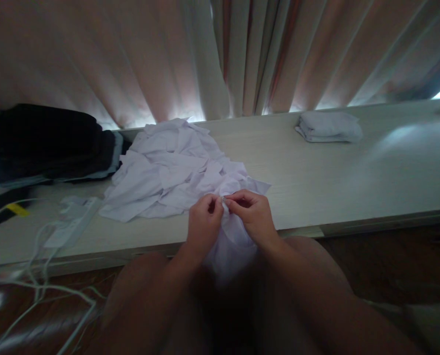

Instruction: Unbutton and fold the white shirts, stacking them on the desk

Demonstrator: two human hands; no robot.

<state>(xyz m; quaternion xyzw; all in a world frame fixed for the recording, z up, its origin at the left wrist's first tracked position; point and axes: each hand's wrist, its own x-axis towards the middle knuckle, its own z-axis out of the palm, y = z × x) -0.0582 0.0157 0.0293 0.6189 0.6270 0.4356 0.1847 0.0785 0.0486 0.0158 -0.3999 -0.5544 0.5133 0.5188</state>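
A rumpled white shirt (168, 165) is spread on the pale bench and hangs over its front edge between my knees. My left hand (205, 217) pinches the cloth near the edge with thumb and forefinger. Close against it, my right hand (255, 214) pinches the same cloth, so the fingertips of both hands nearly meet. Something tiny shows between the fingertips, too small to make out. Below the hands, a loose fold of the shirt droops in shadow.
Dark folded clothes (46, 140) are stacked at the left. A folded white cloth (329, 126) lies toward the back right of the bench (390, 172). A white power strip (74, 222) with cables trailing to the floor sits at the front left. Curtains (131, 54) hang behind.
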